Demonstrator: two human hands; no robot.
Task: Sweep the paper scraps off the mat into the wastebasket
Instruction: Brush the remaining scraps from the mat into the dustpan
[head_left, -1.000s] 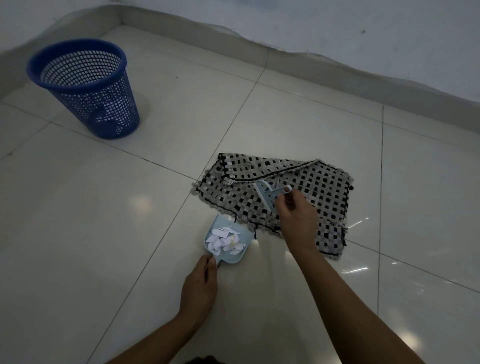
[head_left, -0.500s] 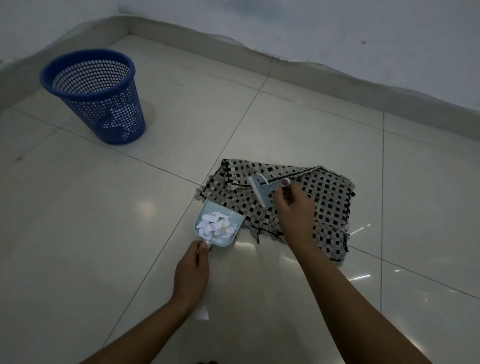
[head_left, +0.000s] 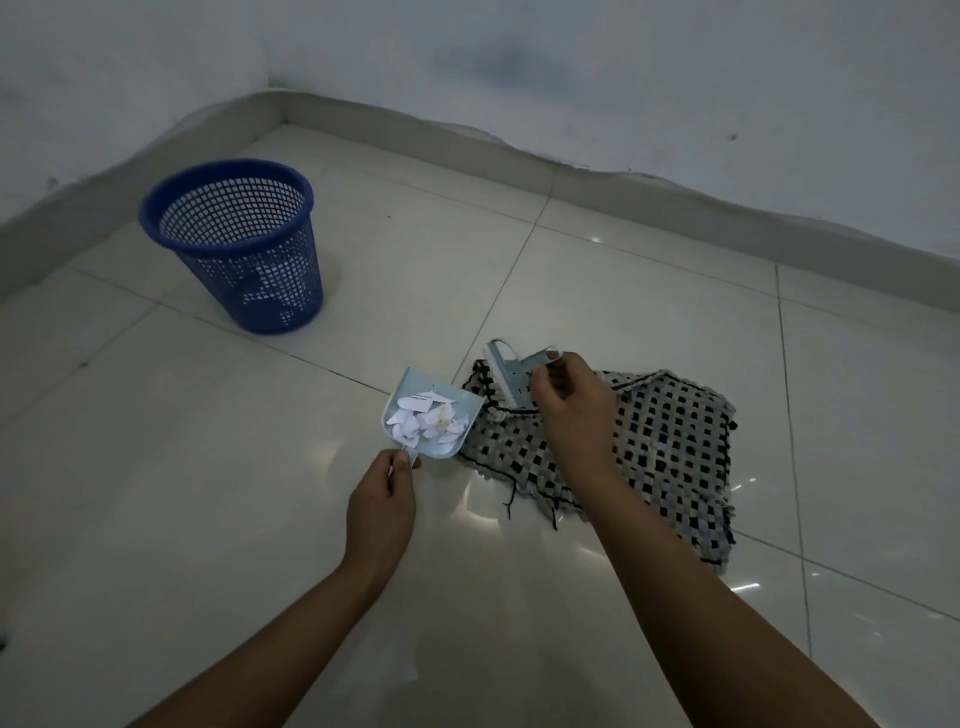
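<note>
A small light blue dustpan (head_left: 413, 389) holds several white paper scraps (head_left: 426, 422). My left hand (head_left: 382, 506) grips its short handle at the near end and holds the pan above the floor, just left of the mat. The woven black-and-white mat (head_left: 660, 447) lies on the tiles at centre right. My right hand (head_left: 563, 402) is closed on the handle of a small light blue brush (head_left: 506, 371), held over the mat's far left corner. The blue mesh wastebasket (head_left: 234, 241) stands at the far left, well apart from the dustpan, with some white paper showing through its base.
Glossy pale floor tiles (head_left: 182, 493) spread all around. A wall with a low skirting board (head_left: 649, 192) runs along the back and meets a second wall in the corner behind the wastebasket.
My left hand has lifted the loaded dustpan off the floor by the mat's near edge and carried it leftward. My right hand has raised the brush toward the mat's far left corner.
</note>
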